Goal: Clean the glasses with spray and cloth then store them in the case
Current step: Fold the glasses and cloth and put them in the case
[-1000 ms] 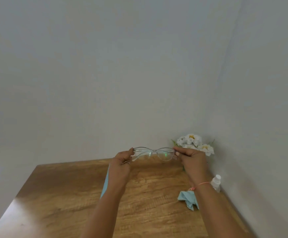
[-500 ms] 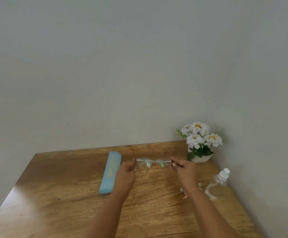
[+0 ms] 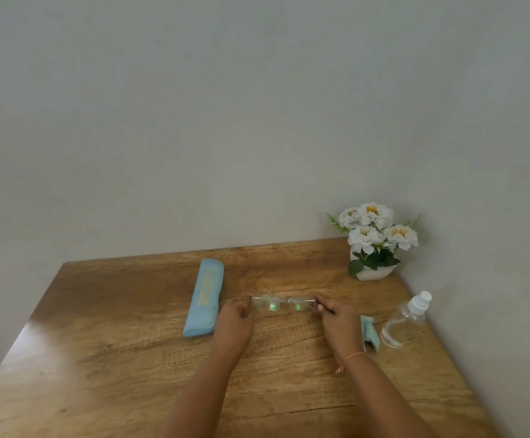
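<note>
Thin-framed clear glasses (image 3: 284, 304) are held low over the wooden table (image 3: 131, 358), lenses facing away from me. My left hand (image 3: 234, 317) grips their left end and my right hand (image 3: 336, 317) grips their right end. A light blue glasses case (image 3: 205, 297) lies closed on the table just left of my left hand. A crumpled light blue cloth (image 3: 369, 331) lies right of my right hand, partly hidden by my wrist. A clear spray bottle (image 3: 407, 319) with a white cap stands beside the cloth near the right wall.
A white pot of white flowers (image 3: 374, 238) stands in the far right corner of the table. Grey walls border the table at the back and on the right.
Both hands have lowered the glasses from in front of the wall down to just above the table. The case, flower pot and bottle came into fuller view.
</note>
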